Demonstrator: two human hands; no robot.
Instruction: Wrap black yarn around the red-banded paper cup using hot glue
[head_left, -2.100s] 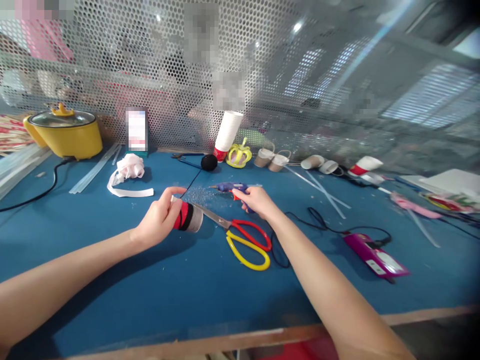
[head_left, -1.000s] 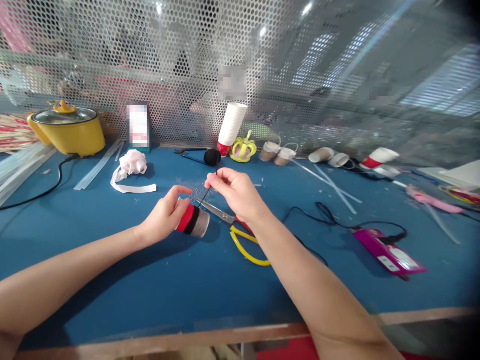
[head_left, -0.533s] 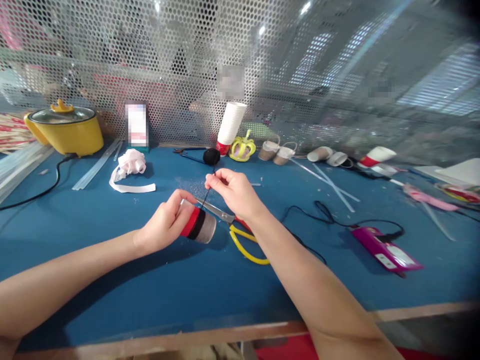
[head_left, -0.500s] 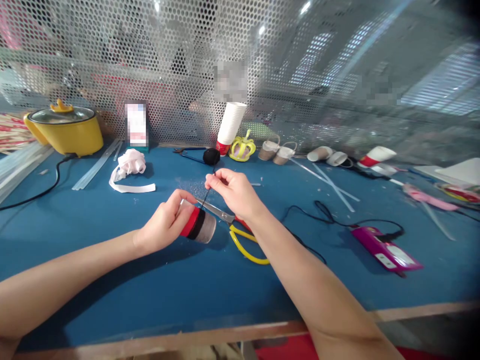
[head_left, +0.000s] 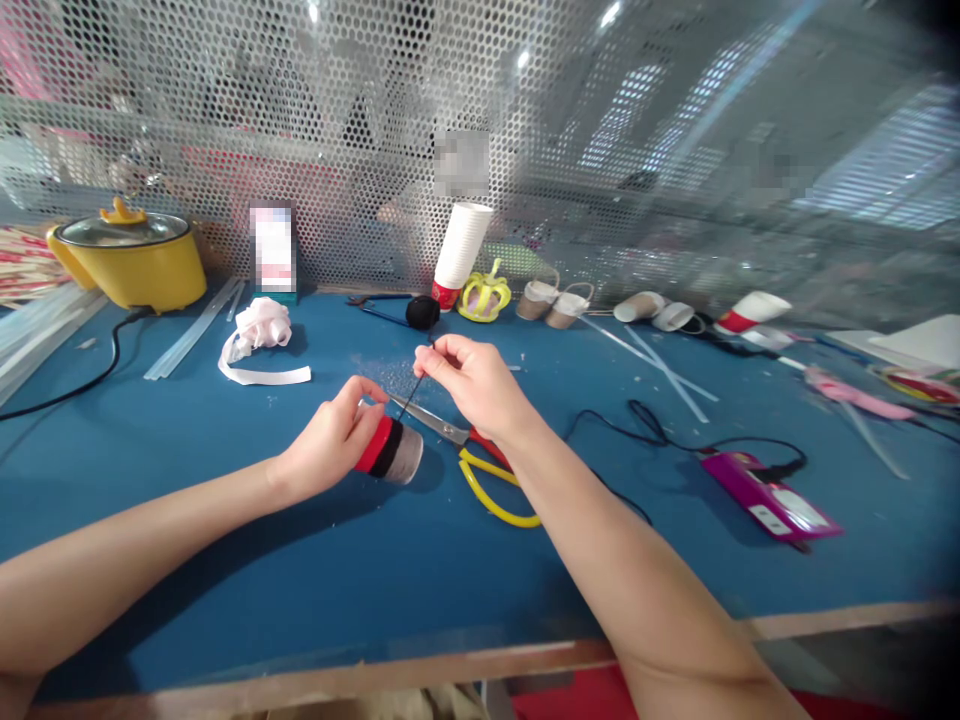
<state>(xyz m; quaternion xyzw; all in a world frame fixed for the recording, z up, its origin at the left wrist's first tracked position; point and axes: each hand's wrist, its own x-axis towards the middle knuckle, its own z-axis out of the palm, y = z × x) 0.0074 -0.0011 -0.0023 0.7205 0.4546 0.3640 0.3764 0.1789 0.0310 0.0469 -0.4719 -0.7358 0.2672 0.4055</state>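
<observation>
My left hand [head_left: 328, 437] is closed around a paper cup [head_left: 406, 455], held tilted on its side just above the blue table. The cup is red and white, with a black band of cord wound round its middle. From this band a black cord [head_left: 409, 397] runs up, pinched between the thumb and finger of my right hand [head_left: 472, 382]. A ball of black cord [head_left: 423, 312] lies just beyond my right hand. Beneath the hands lie scissors [head_left: 500, 512] with yellow and red handles, partly hidden by my right forearm.
At the back left stands a yellow electric pot [head_left: 142, 270]. A crumpled white strip [head_left: 264, 330], a phone [head_left: 273, 250], stacked paper cups [head_left: 463, 250] and a yellow crown-like craft [head_left: 484, 295] are along the back. A purple power strip [head_left: 772, 500] lies right, near the wooden edge [head_left: 360, 675].
My left hand and the cup have shifted slightly left. My right hand has moved a little right, and a longer stretch of cord shows between the hands.
</observation>
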